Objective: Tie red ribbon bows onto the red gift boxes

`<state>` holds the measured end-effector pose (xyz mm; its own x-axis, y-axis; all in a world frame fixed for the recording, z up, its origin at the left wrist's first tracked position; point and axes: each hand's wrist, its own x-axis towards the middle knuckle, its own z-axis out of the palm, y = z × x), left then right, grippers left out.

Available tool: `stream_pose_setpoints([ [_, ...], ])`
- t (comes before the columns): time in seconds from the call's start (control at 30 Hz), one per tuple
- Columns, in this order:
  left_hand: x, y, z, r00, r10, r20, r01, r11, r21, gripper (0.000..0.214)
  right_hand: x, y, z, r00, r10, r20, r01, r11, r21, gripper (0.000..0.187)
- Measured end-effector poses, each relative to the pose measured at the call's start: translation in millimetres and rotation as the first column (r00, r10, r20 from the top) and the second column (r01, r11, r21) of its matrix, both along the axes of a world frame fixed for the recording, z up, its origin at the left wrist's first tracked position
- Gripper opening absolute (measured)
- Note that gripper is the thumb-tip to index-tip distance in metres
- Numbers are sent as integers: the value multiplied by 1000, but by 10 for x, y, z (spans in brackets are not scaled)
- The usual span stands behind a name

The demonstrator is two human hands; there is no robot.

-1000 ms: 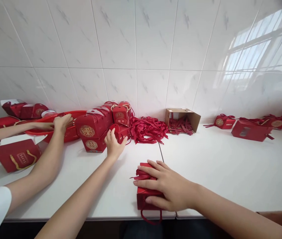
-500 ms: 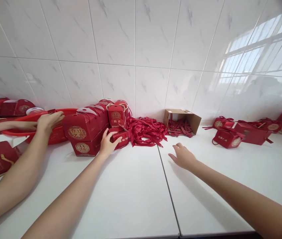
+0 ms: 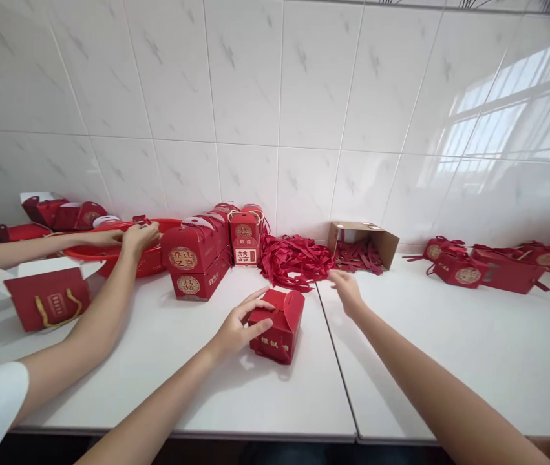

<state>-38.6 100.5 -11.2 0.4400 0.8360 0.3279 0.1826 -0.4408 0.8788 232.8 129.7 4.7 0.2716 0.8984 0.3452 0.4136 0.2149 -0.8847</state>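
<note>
My left hand (image 3: 238, 328) grips the left side of a small red gift box (image 3: 277, 327) that stands on the white table (image 3: 168, 361), its rounded top flaps partly raised. My right hand (image 3: 345, 289) reaches toward the heap of red ribbons (image 3: 294, 257) at the wall; its fingers are close together just short of the heap, and I cannot see anything in them. A stack of finished red boxes (image 3: 197, 255) with gold emblems stands to the left of the ribbons.
At the left a co-worker's two hands (image 3: 136, 236) hold the rim of a red basin (image 3: 110, 248); a flat red box (image 3: 46, 298) lies beside them. A tipped cardboard carton (image 3: 362, 240) holds more ribbons. Tied red boxes (image 3: 454, 268) lie at the right.
My left hand has pulled a red box from the stack toward me. My right hand let go of a tied box, which landed at the right, and now reaches the ribbon heap.
</note>
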Motion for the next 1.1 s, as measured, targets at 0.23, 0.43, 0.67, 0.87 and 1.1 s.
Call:
stream_pose_setpoints([
  [0.23, 184, -437, -35, 994, 51, 101, -46, 998, -43, 30, 252, -647, 1295, 853, 80, -515, 154, 906, 395, 10],
  [0.43, 196, -678, 49, 997, 76, -2, -76, 993, 91, 23, 281, -1265, 1807, 784, 282, -553, 99, 823, 560, 14],
  [0.67, 258, -617, 363, 997, -14, -75, 24, 992, 124, 54, -103, -1478, 1084, 973, 159, -166, -131, 978, 165, 19],
  [0.87, 381, -561, 446, 961, 66, -270, 4, 968, 250, 30, -377, -1391, 595, 944, 267, -194, -309, 923, -229, 15],
  [1.1, 467, -595, 386, 918, 155, -366, -31, 946, 321, 31, -481, -1203, 515, 947, 283, -154, -321, 875, -363, 16],
])
